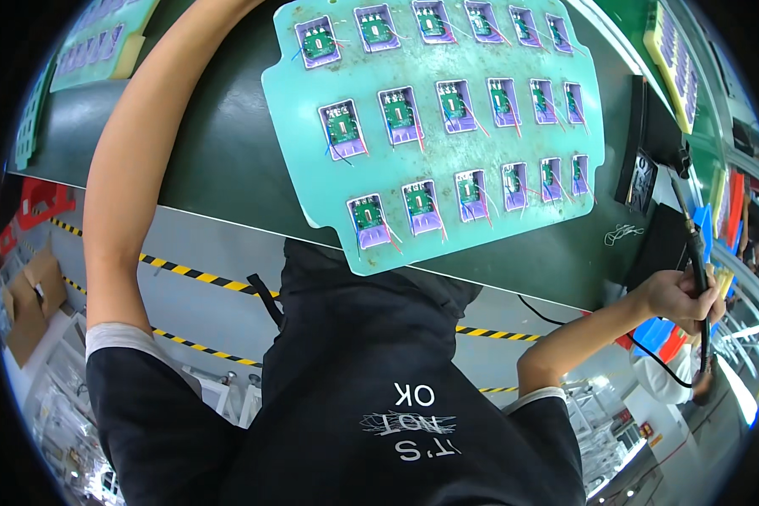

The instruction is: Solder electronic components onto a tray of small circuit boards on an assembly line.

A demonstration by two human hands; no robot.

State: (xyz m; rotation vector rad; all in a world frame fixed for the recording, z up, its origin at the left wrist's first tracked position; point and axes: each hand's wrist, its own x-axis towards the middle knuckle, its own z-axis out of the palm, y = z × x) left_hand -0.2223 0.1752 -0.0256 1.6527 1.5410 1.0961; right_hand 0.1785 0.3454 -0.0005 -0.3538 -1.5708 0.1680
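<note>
My right hand [683, 297] is closed around the black handle of a soldering iron [695, 250], at the right edge of the table. The iron points up and away from me, and its black cord hangs down below the hand. My left arm reaches up past the top edge, so the left hand is out of sight. Before me lies a light green tray [304, 156] with three rows of purple cases. Each case holds a small green circuit board [343, 125] with thin red, white and dark wires sticking out.
The tray overhangs the near edge of the dark green table [228, 152]. Another tray of purple cases [93, 46] lies far left, and one more [673, 63] at far right. Near the iron are a black box [641, 181] and a tangle of thin pale wire [622, 234].
</note>
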